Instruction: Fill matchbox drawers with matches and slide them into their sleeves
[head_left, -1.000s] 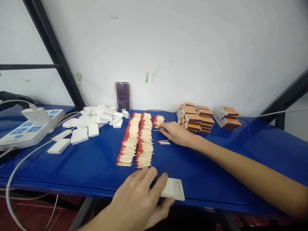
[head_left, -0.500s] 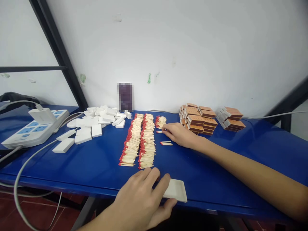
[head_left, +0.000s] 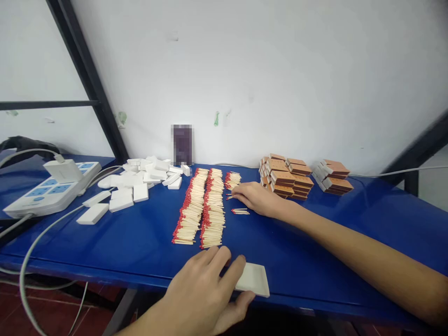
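At the table's front edge, my left hand (head_left: 208,289) grips the left end of a shallow white matchbox tray (head_left: 258,280) between thumb and fingers. The tray's visible inside holds nothing. Farther back, my right hand (head_left: 258,198) pinches a few red-tipped matches (head_left: 229,196) close to the tabletop; the fingers partly hide them. Several loose matches (head_left: 240,211) lie just in front of that hand, and a small match pile (head_left: 232,180) is behind it. Left of it run two long rows of matches, the left row (head_left: 193,205) and the right row (head_left: 213,207), red heads leftward.
White matchbox trays (head_left: 135,184) are heaped at the back left, near a power strip (head_left: 52,191) with cables. Brown matchboxes (head_left: 287,177) are stacked at the back right, beside a smaller stack (head_left: 334,177). A blurred dark purple object (head_left: 182,144) leans against the wall.
My right hand has shifted slightly left, and more matches now show at its fingertips. My left hand keeps its hold on the tray. The camera view has shifted a little.
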Demonstrator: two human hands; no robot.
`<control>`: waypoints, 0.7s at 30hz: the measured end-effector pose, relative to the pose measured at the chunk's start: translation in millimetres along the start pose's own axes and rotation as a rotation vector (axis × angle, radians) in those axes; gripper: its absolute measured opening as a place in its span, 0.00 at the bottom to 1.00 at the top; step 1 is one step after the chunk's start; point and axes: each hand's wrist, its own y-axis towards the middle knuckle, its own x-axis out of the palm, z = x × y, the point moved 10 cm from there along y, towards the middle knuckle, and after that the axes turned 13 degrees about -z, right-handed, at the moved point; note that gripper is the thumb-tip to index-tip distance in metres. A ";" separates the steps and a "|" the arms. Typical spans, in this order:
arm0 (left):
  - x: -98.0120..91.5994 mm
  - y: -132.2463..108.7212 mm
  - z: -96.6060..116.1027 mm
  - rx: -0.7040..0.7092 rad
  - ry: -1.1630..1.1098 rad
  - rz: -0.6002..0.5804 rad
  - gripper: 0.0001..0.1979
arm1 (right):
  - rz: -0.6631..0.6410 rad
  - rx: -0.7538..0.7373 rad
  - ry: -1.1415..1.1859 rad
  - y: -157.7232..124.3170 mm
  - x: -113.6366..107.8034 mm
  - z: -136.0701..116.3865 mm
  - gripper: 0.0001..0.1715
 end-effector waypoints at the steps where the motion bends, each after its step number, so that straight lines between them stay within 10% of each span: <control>1: -0.1 -0.1 0.0 0.000 0.001 0.002 0.15 | -0.007 -0.011 0.005 -0.1 -0.3 0.0 0.15; 21: -3.2 1.9 1.5 0.004 0.000 0.017 0.13 | -0.159 -0.044 0.082 -23.9 -7.4 -10.3 0.13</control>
